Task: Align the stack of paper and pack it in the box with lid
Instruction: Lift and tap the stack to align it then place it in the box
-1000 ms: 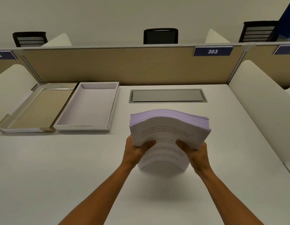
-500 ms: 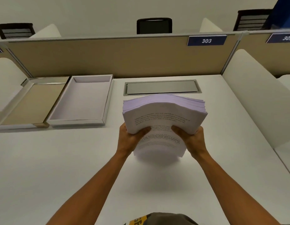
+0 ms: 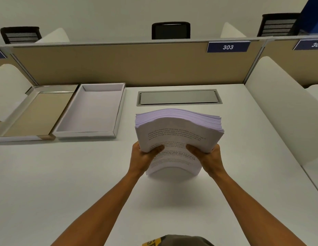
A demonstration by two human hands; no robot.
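Between both hands, a paper stack [image 3: 178, 137] stands on edge on the white desk [image 3: 65, 174].
Left hand [image 3: 143, 157] and right hand [image 3: 208, 158] clasp its sides, thumbs across the printed front; beyond the left hand lie the open box [image 3: 119, 110] and its lid [image 3: 19, 110].

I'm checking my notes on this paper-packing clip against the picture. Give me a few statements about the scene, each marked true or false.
1. Both hands grip the paper stack. True: left hand and right hand hold its sides.
2. The stack lies flat inside the box. False: it stands on edge on the desk, bowed.
3. The white box tray is empty. True.
4. The lid covers the box. False: it lies open side up, left of the tray.
5. The nearer blue sign reads 303. True.
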